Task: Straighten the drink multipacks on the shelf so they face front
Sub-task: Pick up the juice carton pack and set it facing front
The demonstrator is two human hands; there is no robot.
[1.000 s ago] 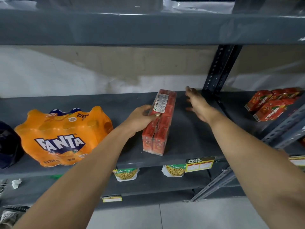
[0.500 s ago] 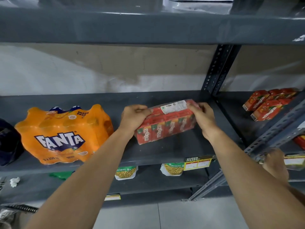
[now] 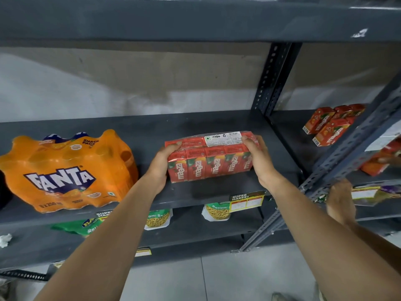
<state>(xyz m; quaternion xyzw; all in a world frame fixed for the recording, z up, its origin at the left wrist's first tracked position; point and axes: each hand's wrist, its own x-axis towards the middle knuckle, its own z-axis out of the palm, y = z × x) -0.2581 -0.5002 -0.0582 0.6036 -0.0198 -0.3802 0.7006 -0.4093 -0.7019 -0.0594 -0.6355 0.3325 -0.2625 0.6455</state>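
Observation:
A red Maaza juice-carton multipack stands on the grey shelf with its row of printed fronts turned toward me and a white label on top. My left hand grips its left end and my right hand grips its right end. To the left, an orange Fanta multipack sits on the same shelf with its logo facing front, tilted slightly.
A perforated upright post divides the bays. More Maaza cartons lie in the right bay. Another person's hand is on the right rack's rail. Snack packets and price tags sit below. A dark pack is at far left.
The Maaza pack lay end-on, held by my left hand alone. My right hand joined, and both hands turned it a quarter turn so its long printed side faces front.

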